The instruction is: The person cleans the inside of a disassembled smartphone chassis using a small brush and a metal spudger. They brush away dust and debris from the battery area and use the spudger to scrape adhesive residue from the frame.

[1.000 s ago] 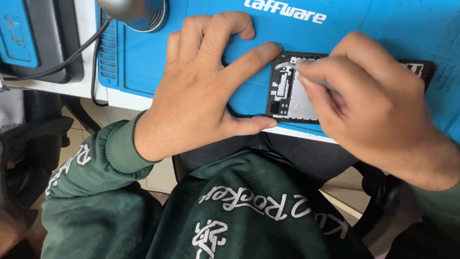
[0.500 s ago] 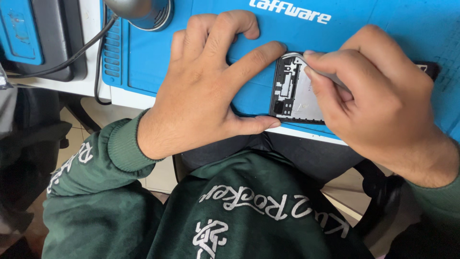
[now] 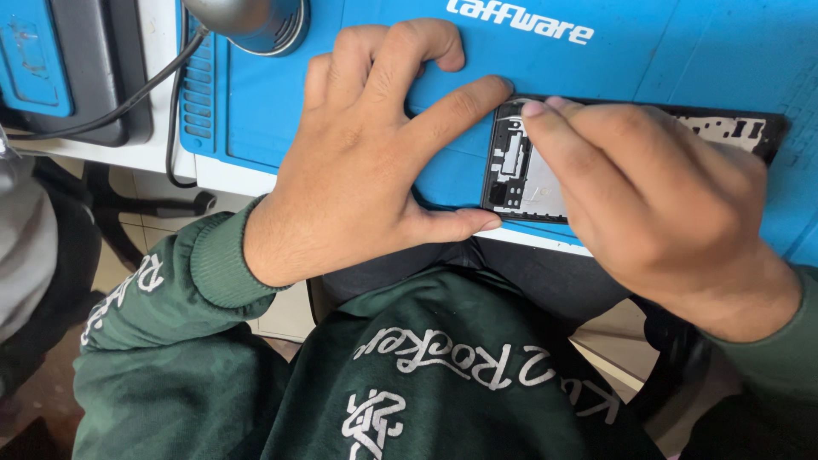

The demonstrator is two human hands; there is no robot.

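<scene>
Left hand [image 3: 366,162] braces the opened phone [image 3: 520,170] at nine o'clock, grip spread; right hand [image 3: 656,204] covers it, grip unclear.

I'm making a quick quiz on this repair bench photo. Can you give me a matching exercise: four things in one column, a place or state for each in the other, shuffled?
Things:
1. left hand
2. right hand
3. opened phone
4. black cable

Places or states:
A. lies flat on the blue mat, insides showing
B. spread wide, forefinger and thumb bracing the phone's end
C. trails off the mat's left edge
D. covers the phone's middle, fingertips at its upper edge

Pairs: 1-B, 2-D, 3-A, 4-C
</scene>
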